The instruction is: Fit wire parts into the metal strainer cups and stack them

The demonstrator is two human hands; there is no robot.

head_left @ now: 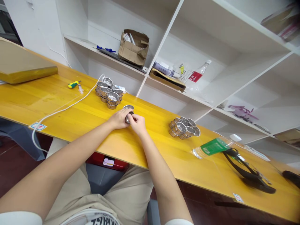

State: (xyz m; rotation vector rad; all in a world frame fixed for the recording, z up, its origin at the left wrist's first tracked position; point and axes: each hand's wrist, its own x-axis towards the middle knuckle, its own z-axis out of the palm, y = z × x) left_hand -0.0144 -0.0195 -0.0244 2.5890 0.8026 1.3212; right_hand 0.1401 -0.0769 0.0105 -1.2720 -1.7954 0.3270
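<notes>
Both my hands meet over the wooden table around one small metal strainer cup [127, 118]. My left hand [120, 119] wraps its far and left side, and my right hand [137, 122] pinches its right side with thumb and fingers. Much of the cup is hidden by the fingers. Just beyond them another metal strainer cup [128, 107] stands on the table. To the left is a stacked cluster of perforated metal cups [112, 97]. A second cluster of the same cups [181, 127] stands to the right.
A white cable [70, 105] crosses the table [161, 147] on the left, near a yellow-green screwdriver [73, 84]. On the right stand a green-labelled bottle [214, 146] and a black strap [246, 175]. White shelving [168, 93] rises behind, holding a cardboard box [132, 53].
</notes>
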